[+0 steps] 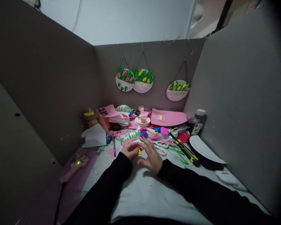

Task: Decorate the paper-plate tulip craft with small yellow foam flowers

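Observation:
Both my hands meet over the white table top (140, 190), in black sleeves. My left hand (130, 150) is curled, its fingertips pinching a tiny yellow piece (140, 152). My right hand (151, 156) sits just right of it with fingers bent and partly spread, fingertips close to the same yellow piece. Just beyond the hands lies a paper plate with green foam grass (130, 138) and white scissors (162, 150).
Grey cardboard walls enclose the desk on three sides. Three finished tulip plates (142, 80) hang on the back wall. A pink glue gun (74, 166) lies at left, a yellow-black cutter (186, 150), white plates (207, 149) and a glue bottle (198, 122) at right. Pink paper (170, 117) and foam scraps fill the back.

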Demonstrator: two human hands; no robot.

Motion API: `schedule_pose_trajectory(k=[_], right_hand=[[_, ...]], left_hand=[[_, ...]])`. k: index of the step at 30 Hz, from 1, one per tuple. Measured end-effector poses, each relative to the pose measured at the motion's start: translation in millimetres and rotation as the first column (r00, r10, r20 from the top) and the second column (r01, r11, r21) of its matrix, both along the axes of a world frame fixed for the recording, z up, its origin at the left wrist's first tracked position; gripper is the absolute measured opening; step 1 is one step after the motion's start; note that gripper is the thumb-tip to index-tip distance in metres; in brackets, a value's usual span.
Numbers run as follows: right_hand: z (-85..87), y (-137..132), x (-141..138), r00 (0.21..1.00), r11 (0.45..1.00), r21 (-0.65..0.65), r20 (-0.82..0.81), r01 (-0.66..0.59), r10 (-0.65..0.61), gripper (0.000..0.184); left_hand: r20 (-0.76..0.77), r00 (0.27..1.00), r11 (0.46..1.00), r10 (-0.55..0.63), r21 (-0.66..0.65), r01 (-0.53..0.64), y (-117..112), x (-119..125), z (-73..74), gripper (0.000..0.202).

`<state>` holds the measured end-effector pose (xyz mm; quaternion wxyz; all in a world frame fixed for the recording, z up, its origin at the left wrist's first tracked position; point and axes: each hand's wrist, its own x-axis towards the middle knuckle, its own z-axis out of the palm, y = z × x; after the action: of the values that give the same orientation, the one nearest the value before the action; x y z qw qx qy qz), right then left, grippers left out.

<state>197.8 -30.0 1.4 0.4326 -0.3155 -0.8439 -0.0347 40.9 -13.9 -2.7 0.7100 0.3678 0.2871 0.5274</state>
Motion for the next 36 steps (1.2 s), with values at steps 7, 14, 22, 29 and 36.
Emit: schedule_pose_trajectory(k=[7, 14, 22, 29, 36], right_hand=[[3.9, 0.1, -0.5, 0.994, 0.998, 0.059, -0.104, -0.009, 0.015, 0.023], [4.8, 1.1, 2.3, 0.980, 1.000, -0.012, -0.197, -0.009, 0.007, 0.017], [1.3, 5.0, 5.9, 0.984, 0.997, 0.050, -0.164, -0.064, 0.071, 0.036], [1.4, 2.2, 3.4, 0.982, 0.999, 0.009, -0.183, -0.039, 0.040, 0.027], [4.0, 1.4, 5.0, 0.965, 0.996, -0.025, -0.252, -0.083, 0.074, 0.017]], left_hand=[[-0.012, 0.996, 0.996, 0.085, -0.008, -0.085, 3.0, -0.9, -6.3, 0.082], [-0.033, 0.999, 0.997, -0.032, -0.070, 0.029, -4.2, 1.8, 0.0, 0.086], [-0.208, 0.978, 1.000, -0.024, -0.010, 0.022, 0.9, -0.2, -1.8, 0.047], [-0.282, 0.956, 0.997, -0.077, -0.012, 0.077, -3.1, 0.4, -1.2, 0.051], [-0.322, 0.945, 0.998, -0.054, -0.054, 0.038, -11.8, 5.4, 1.3, 0.060]])
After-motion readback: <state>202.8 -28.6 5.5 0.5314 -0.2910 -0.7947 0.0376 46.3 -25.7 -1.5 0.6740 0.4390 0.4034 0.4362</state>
